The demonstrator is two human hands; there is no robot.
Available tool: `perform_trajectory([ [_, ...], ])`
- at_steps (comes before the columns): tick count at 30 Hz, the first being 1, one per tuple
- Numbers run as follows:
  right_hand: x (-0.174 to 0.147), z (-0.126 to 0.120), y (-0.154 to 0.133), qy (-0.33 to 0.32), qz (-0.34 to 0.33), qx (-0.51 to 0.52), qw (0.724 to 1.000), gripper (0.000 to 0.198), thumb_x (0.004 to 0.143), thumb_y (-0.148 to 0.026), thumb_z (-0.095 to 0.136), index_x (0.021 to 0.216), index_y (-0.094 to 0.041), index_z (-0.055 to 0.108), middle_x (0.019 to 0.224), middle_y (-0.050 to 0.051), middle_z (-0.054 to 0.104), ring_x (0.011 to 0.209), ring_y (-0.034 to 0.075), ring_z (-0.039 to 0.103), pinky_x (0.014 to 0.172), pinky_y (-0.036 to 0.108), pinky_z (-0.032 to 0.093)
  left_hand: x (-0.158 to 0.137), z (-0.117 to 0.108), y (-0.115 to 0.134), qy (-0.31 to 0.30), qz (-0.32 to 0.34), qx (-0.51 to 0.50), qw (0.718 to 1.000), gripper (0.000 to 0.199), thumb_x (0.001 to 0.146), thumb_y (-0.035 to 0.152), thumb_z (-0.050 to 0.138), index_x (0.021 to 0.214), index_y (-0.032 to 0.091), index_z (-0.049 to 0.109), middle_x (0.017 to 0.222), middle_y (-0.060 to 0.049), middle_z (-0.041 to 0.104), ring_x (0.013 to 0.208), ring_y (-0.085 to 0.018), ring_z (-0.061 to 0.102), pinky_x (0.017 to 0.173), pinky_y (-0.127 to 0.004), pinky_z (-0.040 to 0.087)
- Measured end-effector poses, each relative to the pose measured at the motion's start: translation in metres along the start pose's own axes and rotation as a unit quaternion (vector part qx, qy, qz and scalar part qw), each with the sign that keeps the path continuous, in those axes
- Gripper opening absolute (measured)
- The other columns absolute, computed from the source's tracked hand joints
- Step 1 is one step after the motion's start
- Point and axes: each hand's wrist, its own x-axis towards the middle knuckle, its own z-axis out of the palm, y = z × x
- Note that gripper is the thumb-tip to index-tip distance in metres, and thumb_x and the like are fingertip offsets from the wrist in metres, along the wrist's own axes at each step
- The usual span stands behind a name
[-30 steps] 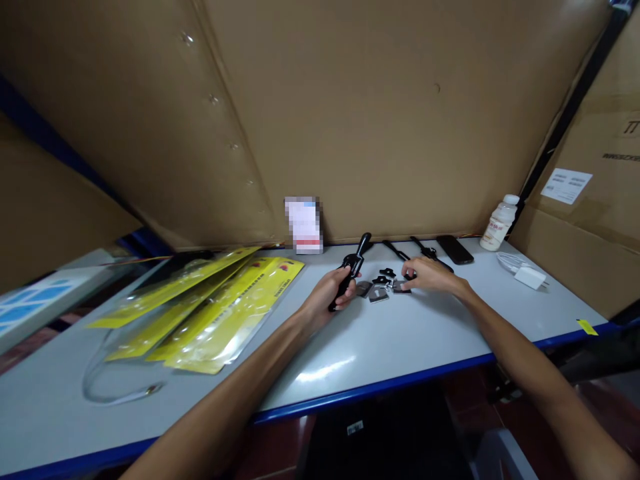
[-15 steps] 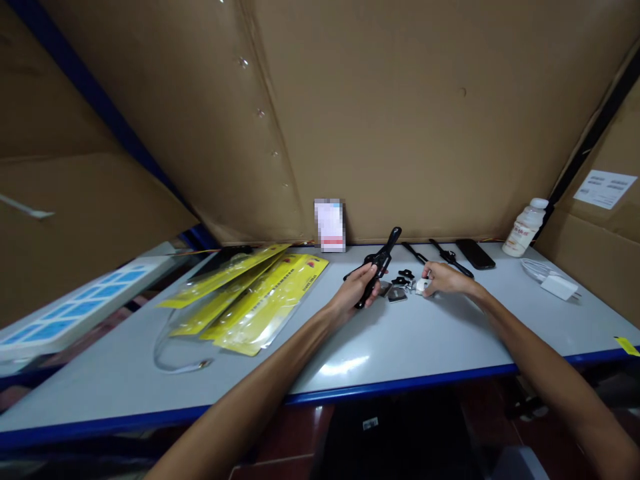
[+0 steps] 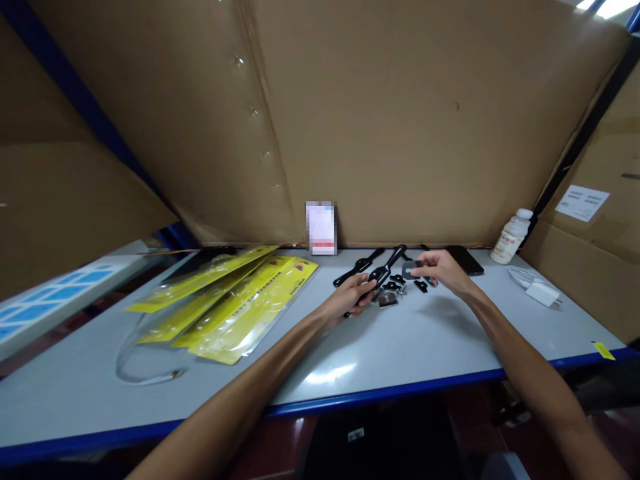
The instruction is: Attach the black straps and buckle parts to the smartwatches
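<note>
Now the right hand (image 3: 443, 271) is off the bench (image 3: 350, 353), lifted w/ a small grey flat plate (image 3: 411, 269) pinched betw. thumb and fingertips; half a sec ago that hand was low on the surface among the loose bits, so a piece has been picked out of the pile and raised. Judging by that, the plate looks set to be brought toward the tool in the other hand, tho that is only a guess.

Left hand (image 3: 354, 299) is closed round the lower part of a long black plastic handle-shaped tool (image 3: 381, 275), tip angled up and away, toward the right hand. Grip same as 1 s ago, tool tilted a bit more across.

Just below the right hand, between both hands, lie small black clips and grey metal squares (image 3: 395, 291). A second black stick (image 3: 356, 268) sits just beyond the left hand. Well left of the left hand: yellow plastic packaging sleeves (image 3: 235, 300). Right of the right hand: dark phone (image 3: 467, 261) close by, white bottle (image 3: 510, 237) and white charger (image 3: 541, 293) further off.

Both forearms stretched forward, right wrist raised, left wrist resting near the bench.
</note>
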Motion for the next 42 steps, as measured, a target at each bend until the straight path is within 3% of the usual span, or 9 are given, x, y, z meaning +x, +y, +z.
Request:
perform_trajectory([
  [3,-0.005,0.001,-0.014,0.026,-0.035,0.048,0.998,0.038,0.072,-0.047,0.076,0.07,-0.02,0.048,0.061,-0.006,0.05,0.05,0.008,0.042,0.047,0.022,0.034,-0.006,0.002,0.006,-0.082,-0.04,0.035,0.995,0.027,0.086,0.04,0.067,0.08,0.019,0.051,0.055,0.007,0.042,0.037,-0.003,0.025,0.036,-0.018,0.011],
  [7,-0.008,0.005,-0.018,-0.078,-0.016,0.039,0.996,0.037,0.073,-0.049,0.075,0.075,-0.019,0.054,0.067,-0.002,0.059,0.059,0.012,0.053,0.054,0.023,0.039,-0.014,0.005,0.011,-0.164,-0.085,0.103,0.977,0.022,0.082,0.035,0.07,0.077,0.018,0.058,0.055,0.003,0.05,0.036,-0.004,0.028,0.034,-0.02,0.009],
  [13,-0.011,0.02,-0.014,-0.253,-0.032,-0.04,0.966,0.03,0.078,-0.045,0.072,0.072,-0.017,0.063,0.064,-0.004,0.051,0.061,0.01,0.041,0.058,0.025,0.03,-0.016,0.008,0.012,-0.236,-0.118,0.139,0.954,0.018,0.075,0.025,0.071,0.064,0.018,0.059,0.052,0.0,0.053,0.034,-0.006,0.028,0.034,-0.022,0.008],
  [18,-0.013,0.033,-0.013,-0.283,-0.031,-0.061,0.957,0.035,0.077,-0.047,0.072,0.068,-0.018,0.053,0.064,-0.005,0.044,0.062,0.01,0.037,0.058,0.025,0.03,-0.016,0.006,0.014,-0.255,-0.145,0.117,0.949,0.015,0.076,0.026,0.071,0.066,0.018,0.062,0.052,0.001,0.048,0.035,-0.005,0.022,0.034,-0.021,0.005],
  [27,-0.014,0.041,-0.008,-0.254,-0.052,-0.122,0.958,0.033,0.08,-0.046,0.067,0.066,-0.019,0.054,0.064,-0.004,0.046,0.063,0.012,0.039,0.06,0.025,0.029,-0.015,0.001,0.018,-0.202,-0.133,0.089,0.966,0.019,0.079,0.025,0.07,0.064,0.018,0.06,0.048,0.002,0.045,0.035,-0.004,0.021,0.034,-0.02,0.004],
  [33,-0.007,0.033,-0.009,0.055,-0.06,-0.073,0.994,0.036,0.075,-0.05,0.068,0.062,-0.02,0.054,0.067,-0.001,0.047,0.066,0.014,0.043,0.062,0.028,0.032,-0.011,-0.002,0.011,-0.16,-0.094,0.064,0.981,0.025,0.082,0.028,0.07,0.064,0.017,0.056,0.049,0.003,0.042,0.037,-0.004,0.023,0.035,-0.02,0.006],
  [35,-0.007,0.027,-0.012,0.11,-0.043,-0.028,0.993,0.038,0.075,-0.05,0.069,0.06,-0.021,0.048,0.061,-0.003,0.04,0.061,0.013,0.039,0.057,0.027,0.029,-0.007,-0.003,0.008,-0.115,-0.049,0.037,0.991,0.028,0.085,0.03,0.066,0.065,0.017,0.053,0.052,0.003,0.045,0.037,-0.004,0.028,0.034,-0.018,0.012],
  [39,-0.008,0.026,-0.013,0.058,-0.008,0.065,0.996,0.04,0.072,-0.048,0.073,0.061,-0.021,0.045,0.053,-0.006,0.04,0.05,0.009,0.034,0.048,0.026,0.024,0.002,-0.007,0.004,0.009,0.025,-0.04,0.999,0.024,0.089,0.032,0.062,0.075,0.018,0.048,0.059,0.001,0.055,0.04,-0.006,0.042,0.038,-0.016,0.029],
  [42,-0.007,0.036,-0.007,0.005,0.035,0.089,0.995,0.035,0.074,-0.048,0.071,0.066,-0.021,0.05,0.052,-0.005,0.05,0.042,0.008,0.038,0.042,0.024,0.025,0.004,-0.007,0.002,0.032,0.031,-0.088,0.995,0.022,0.085,0.03,0.066,0.087,0.019,0.047,0.064,0.001,0.059,0.049,-0.012,0.057,0.048,-0.021,0.047],
])
